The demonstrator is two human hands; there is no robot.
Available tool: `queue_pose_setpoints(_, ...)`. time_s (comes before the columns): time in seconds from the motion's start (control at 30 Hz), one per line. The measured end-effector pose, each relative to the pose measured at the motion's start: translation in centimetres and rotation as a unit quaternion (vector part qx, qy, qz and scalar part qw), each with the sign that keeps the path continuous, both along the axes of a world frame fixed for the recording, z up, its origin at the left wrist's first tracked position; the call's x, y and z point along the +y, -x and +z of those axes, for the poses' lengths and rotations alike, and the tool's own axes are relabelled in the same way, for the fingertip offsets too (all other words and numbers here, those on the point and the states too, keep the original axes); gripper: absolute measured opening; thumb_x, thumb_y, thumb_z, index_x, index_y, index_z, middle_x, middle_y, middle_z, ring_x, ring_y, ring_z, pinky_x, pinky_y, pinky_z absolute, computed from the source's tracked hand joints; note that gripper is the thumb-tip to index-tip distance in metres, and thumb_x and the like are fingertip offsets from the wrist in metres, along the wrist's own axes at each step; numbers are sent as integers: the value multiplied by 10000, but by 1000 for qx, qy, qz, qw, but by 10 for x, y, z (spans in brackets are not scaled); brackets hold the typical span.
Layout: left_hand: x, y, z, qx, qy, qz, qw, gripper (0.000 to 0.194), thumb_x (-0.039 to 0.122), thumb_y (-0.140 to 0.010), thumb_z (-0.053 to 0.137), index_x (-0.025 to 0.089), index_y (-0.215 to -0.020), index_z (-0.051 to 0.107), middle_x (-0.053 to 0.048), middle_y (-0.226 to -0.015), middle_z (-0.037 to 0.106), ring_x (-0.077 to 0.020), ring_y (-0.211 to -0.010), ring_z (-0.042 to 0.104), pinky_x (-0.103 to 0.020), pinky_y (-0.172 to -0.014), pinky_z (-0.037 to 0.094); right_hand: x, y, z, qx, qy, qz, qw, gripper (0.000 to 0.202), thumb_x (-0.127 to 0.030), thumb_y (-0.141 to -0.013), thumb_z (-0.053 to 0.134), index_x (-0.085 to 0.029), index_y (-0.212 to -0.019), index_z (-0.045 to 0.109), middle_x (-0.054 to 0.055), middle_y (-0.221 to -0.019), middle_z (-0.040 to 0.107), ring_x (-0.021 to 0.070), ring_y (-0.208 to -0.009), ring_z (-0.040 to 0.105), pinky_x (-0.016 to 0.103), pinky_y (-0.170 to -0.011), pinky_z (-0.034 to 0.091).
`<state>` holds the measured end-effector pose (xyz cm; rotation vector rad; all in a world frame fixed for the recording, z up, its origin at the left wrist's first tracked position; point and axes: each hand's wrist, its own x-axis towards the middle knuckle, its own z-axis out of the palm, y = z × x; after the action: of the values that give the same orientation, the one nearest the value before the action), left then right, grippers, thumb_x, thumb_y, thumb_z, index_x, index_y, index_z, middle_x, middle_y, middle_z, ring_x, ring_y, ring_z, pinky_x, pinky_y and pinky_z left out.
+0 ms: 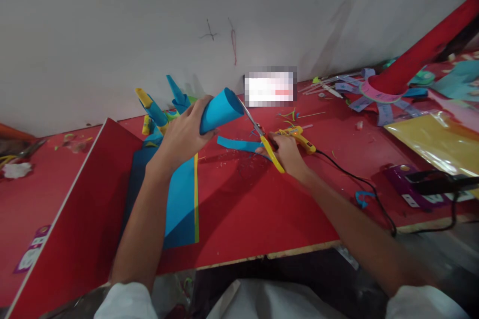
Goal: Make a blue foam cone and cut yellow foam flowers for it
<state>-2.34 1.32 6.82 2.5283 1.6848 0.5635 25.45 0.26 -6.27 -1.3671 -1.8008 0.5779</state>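
Observation:
My left hand [189, 132] is wrapped round a rolled tube of blue paper [222, 110], its wide mouth turned up to the right. Yellow-handled scissors [273, 154] are in my right hand [287, 152], blades pointing up and left beside the tube's mouth; whether they touch it I cannot tell. A curved blue paper strip [239, 144] reaches from near my right fingers toward the left, over the red tabletop [239, 219]. Just beyond my right hand lies a yellow glue gun [302, 139] with a black cord and a glowing red light.
Blue and yellow paper sheets [181, 204] lie left, beside an upright red board [80, 209]. Rolled paper shapes [155, 109] stand behind my left hand. A blurred bright screen [269, 88] leans on the wall. To the right are a red cone [422, 52] and a purple power strip [407, 187].

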Motion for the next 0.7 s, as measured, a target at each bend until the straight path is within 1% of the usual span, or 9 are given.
queue_pose_setpoints(0.13, 1, 1, -1, 0, -2, 2, 1000, 752, 475, -933, 671, 282, -1620, 433, -152, -1590, 593, -461, -1354, 644, -607, -1090, 557, 1, -3, -1, 12, -3, -15, 1000, 547, -763, -860, 641, -254, -709, 509, 3, -582, 545, 185, -551, 468, 338, -575, 349)
queue_pose_setpoints(0.23, 2, 0, -2, -10, 8, 3, 1000, 745, 472, -926, 675, 274, -1607, 446, -155, -1561, 609, -454, -1325, 661, -608, -1069, 568, 2, -4, -6, 29, 9, -11, 999, 533, -733, -895, 635, -260, -720, 463, -1, -600, 537, 183, -565, 482, 334, -570, 350)
queue_pose_setpoints(0.37, 1, 0, -1, -21, 13, -4, 1000, 726, 479, -925, 679, 268, -1587, 467, -152, -1526, 630, -441, -1314, 668, -595, -1074, 565, 1, -1, -16, 40, 10, 12, 999, 431, -658, -946, 602, -272, -848, 438, -9, -701, 562, 198, -625, 538, 325, -598, 368)
queue_pose_setpoints(0.47, 1, 1, 0, -27, 15, -2, 1000, 750, 513, -917, 693, 262, -1588, 471, -161, -1520, 633, -454, -1325, 660, -603, -1084, 555, 1, 0, -20, 38, 29, 30, 998, 377, -610, -964, 597, -273, -920, 434, 2, -757, 605, 212, -659, 584, 323, -618, 384)
queue_pose_setpoints(0.6, 1, 1, 1, -42, 0, 19, 999, 794, 550, -914, 706, 285, -1613, 437, -166, -1544, 622, -475, -1345, 648, -621, -1079, 554, 0, 1, -15, 27, 41, 43, 998, 411, -641, -944, 627, -264, -887, 474, 22, -738, 634, 224, -650, 602, 335, -634, 399)
queue_pose_setpoints(0.7, 0, -2, -1, -21, -35, 42, 998, 769, 581, -934, 690, 311, -1610, 441, -157, -1576, 608, -483, -1355, 643, -611, -1068, 560, -3, 3, -8, 26, 51, 49, 997, 445, -678, -931, 635, -258, -860, 506, 19, -691, 625, 213, -612, 575, 328, -606, 381)
